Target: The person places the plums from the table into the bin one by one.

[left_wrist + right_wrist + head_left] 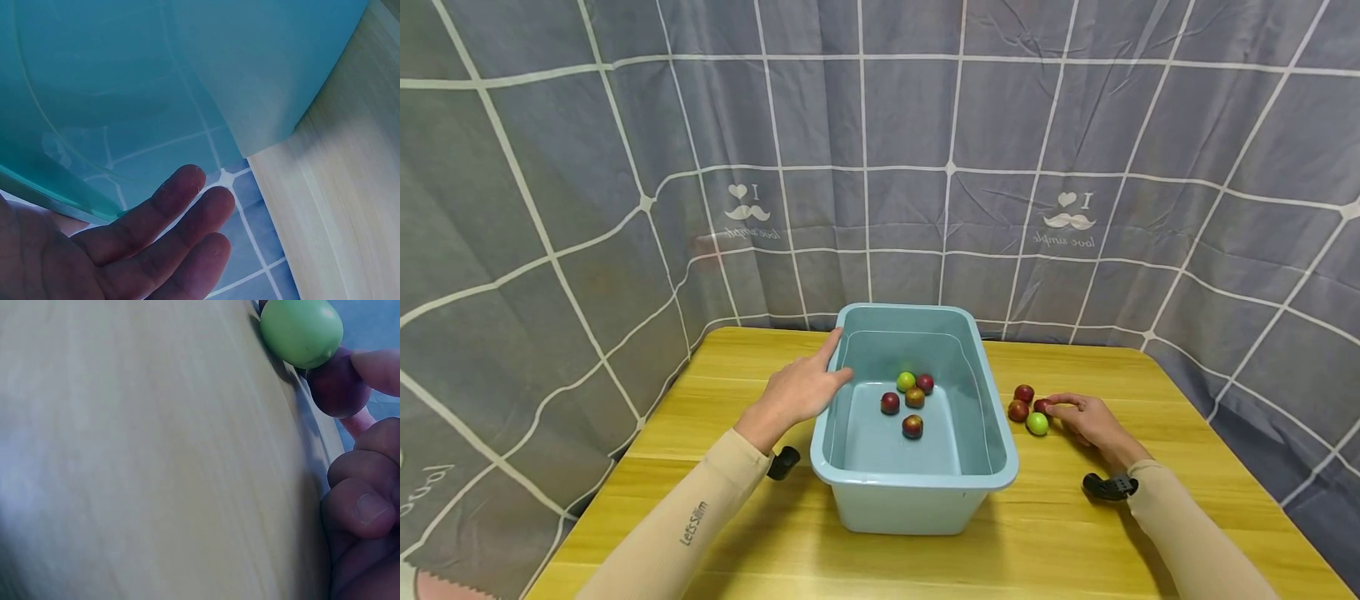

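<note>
A light blue plastic basin (902,480) stands on the table. My left hand (797,390) rests at its left rim, thumb over the inside, other fingers loosely extended outside, as the left wrist view shows. My right hand (1092,423) pinches a dark red plum (337,387) between thumb and a finger, beside a green round fruit (302,331). The other fingers of that hand curl inward. Two more red plums (1018,411) lie on the table by the green fruit. Inside the basin are another green fruit (906,382) and several reddish plums (913,427).
The yellow wood-grain table (760,500) ends at a grey curtain (910,208) with white grid lines, which hangs behind and on both sides. The basin's right rim (992,392) stands between the inside fruits and those on the table.
</note>
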